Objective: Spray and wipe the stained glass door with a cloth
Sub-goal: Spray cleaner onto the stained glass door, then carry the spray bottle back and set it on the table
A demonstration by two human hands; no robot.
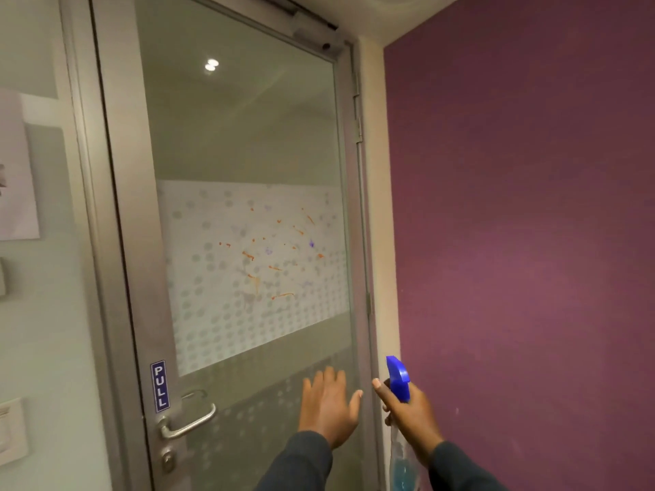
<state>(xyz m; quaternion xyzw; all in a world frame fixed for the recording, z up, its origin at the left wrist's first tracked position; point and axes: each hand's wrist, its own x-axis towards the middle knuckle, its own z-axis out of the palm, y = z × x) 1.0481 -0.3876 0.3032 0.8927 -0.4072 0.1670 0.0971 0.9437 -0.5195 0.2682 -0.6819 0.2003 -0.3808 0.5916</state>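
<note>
A glass door in a grey metal frame fills the middle of the head view. Orange and purple stains are spattered over its white dotted frosted band. My left hand is raised flat in front of the lower glass, fingers spread, holding nothing. To its right, my right hand grips a clear spray bottle with a blue trigger head and blue liquid, its nozzle pointing up toward the door. No cloth is in view.
A metal lever handle with a lock below and a blue PULL sticker sit at the door's left edge. A purple wall stands close on the right. Papers hang on the left wall, above a switch plate.
</note>
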